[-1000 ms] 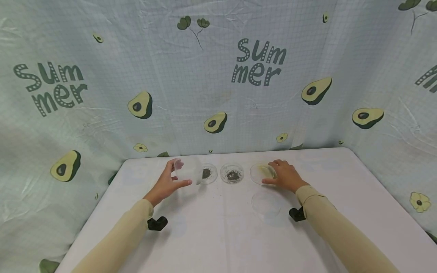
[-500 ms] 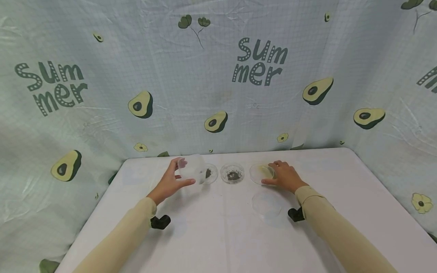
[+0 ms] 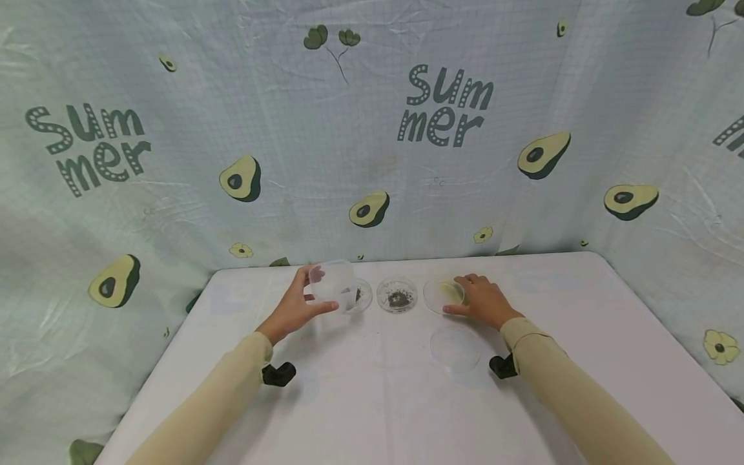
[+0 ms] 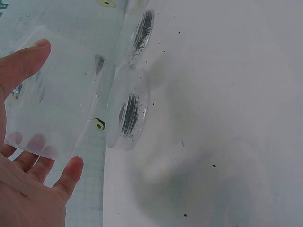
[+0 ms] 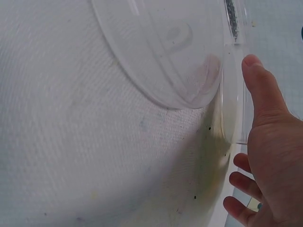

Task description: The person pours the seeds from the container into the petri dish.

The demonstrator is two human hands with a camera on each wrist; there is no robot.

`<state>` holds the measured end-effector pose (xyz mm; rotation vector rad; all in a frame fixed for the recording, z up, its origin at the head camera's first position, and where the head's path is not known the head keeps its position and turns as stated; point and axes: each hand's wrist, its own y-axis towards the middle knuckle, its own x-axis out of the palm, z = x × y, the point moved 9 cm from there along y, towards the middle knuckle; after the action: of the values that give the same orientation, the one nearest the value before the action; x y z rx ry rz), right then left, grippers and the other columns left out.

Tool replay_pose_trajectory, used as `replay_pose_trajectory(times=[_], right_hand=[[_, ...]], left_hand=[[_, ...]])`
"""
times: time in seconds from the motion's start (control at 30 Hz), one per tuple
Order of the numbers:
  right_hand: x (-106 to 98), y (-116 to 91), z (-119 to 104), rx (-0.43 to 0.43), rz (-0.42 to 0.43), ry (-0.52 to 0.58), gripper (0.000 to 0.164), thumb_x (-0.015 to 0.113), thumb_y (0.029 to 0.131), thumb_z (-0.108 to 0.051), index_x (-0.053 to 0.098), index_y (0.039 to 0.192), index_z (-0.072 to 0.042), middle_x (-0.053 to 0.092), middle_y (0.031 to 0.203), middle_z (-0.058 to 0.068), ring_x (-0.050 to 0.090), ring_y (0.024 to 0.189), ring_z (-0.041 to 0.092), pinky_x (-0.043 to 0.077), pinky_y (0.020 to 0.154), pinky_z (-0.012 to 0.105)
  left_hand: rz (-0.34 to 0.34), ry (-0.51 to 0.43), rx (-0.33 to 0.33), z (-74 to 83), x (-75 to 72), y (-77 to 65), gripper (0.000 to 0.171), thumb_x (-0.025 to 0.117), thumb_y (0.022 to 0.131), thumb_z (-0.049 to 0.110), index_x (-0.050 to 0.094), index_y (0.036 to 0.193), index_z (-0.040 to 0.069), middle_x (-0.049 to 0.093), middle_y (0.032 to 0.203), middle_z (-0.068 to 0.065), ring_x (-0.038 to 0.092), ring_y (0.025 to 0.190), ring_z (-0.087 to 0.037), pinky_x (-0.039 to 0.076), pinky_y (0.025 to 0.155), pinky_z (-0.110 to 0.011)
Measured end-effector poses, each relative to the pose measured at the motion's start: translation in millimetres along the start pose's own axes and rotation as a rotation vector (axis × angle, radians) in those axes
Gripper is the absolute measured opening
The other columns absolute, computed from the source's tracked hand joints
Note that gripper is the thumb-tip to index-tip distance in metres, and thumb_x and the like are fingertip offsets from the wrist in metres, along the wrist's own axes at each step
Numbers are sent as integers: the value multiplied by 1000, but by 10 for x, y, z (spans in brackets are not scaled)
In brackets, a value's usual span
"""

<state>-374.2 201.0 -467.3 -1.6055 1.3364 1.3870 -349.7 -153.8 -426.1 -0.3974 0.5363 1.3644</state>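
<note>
My left hand [image 3: 298, 309] grips a clear plastic cup [image 3: 334, 284] between thumb and fingers. The cup is tilted toward the left petri dish [image 3: 361, 298], which holds dark grains and is partly covered by it. A dark patch shows near the cup's mouth in the left wrist view, inside it or seen through it. Beside that dish stands a middle petri dish [image 3: 398, 296] with dark grains. My right hand [image 3: 480, 301] holds the edge of the right petri dish [image 3: 436, 298], thumb in front and fingers behind; a pale yellow tint shows there.
A clear round lid or dish [image 3: 455, 349] lies in front of the right dish. Scattered dark specks dot the white table [image 3: 349, 400]. A patterned cloth [image 3: 314, 142] hangs right behind the table's back edge.
My left hand and the cup have moved slightly right, covering more of the left dish and its grains. The right hand has barely moved.
</note>
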Motion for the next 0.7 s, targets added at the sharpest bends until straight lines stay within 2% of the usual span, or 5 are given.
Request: replay_pose_trajectory(times=[0.43, 0.7], right_hand=[[29, -8, 34, 8, -8, 16, 84, 68, 81, -58, 46, 139, -2, 54, 130, 26, 51, 117, 43, 42, 96, 61], [30, -9, 19, 5, -15, 5, 80, 67, 82, -58, 48, 137, -3, 54, 130, 24, 52, 117, 43, 44, 97, 60]], left_hand=[[-23, -20, 29, 152, 129, 71, 93, 81, 78, 31, 22, 147, 16, 35, 148, -11, 29, 143, -30, 37, 111, -51], [-62, -31, 42, 282, 210, 115, 94, 81, 79, 29, 20, 149, 15, 35, 150, -10, 27, 144, -29, 37, 112, -49]])
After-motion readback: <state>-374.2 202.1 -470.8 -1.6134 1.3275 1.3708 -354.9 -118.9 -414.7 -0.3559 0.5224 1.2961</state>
